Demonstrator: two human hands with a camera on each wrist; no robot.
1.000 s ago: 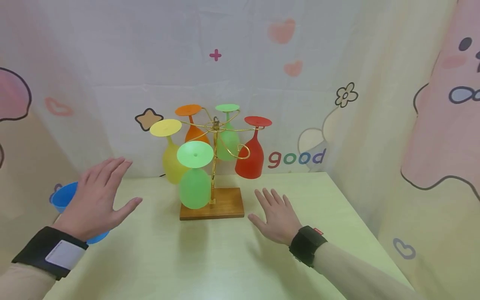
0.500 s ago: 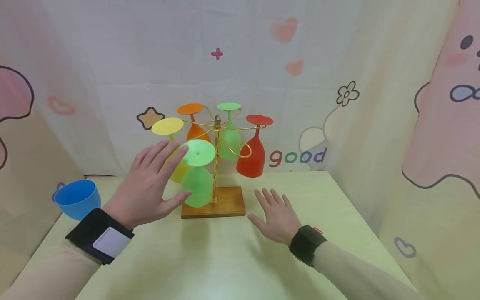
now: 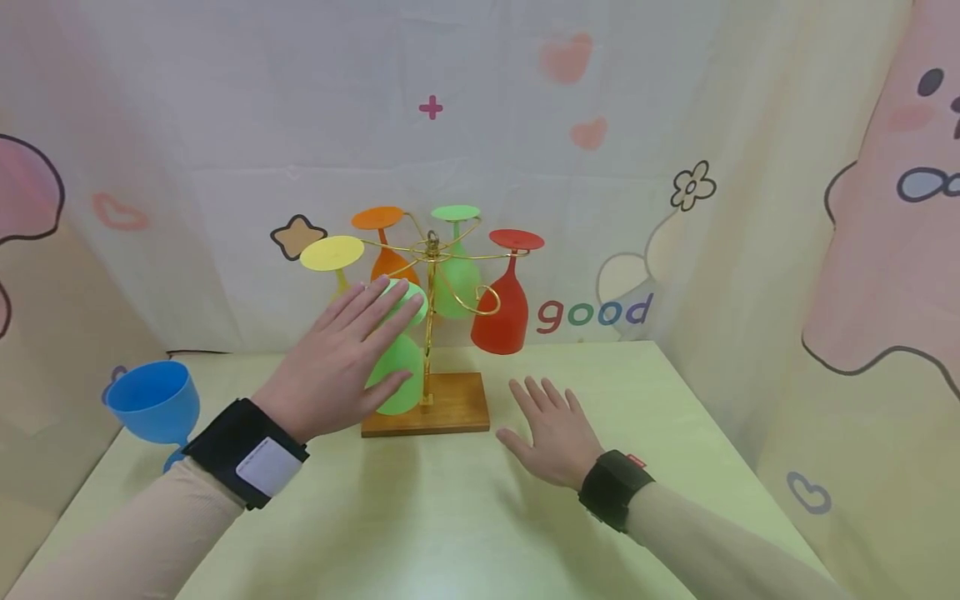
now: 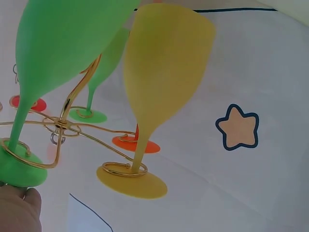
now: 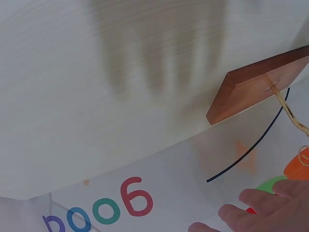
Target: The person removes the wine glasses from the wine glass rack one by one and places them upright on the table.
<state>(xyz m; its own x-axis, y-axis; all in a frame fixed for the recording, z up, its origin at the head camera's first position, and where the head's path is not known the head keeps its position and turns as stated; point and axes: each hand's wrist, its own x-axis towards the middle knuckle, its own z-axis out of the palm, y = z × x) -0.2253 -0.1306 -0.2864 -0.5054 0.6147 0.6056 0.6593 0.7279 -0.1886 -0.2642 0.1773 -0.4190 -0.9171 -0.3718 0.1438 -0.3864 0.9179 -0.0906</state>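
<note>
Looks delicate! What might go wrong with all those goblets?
The left hand touches or nearly touches the front green goblet; a nudge might slide it off the gold rack or into the yellow goblet.

In the head view, the left sleeve partly hides the blue goblet; pulling back might tip it.

Before the rack [image 3: 459, 406], the left grip [image 3: 337, 362] half-hides a green goblet [image 3: 405, 360]; right of the rack is the right grip [image 3: 553, 440]; left, a blue goblet [image 3: 153, 410].
</note>
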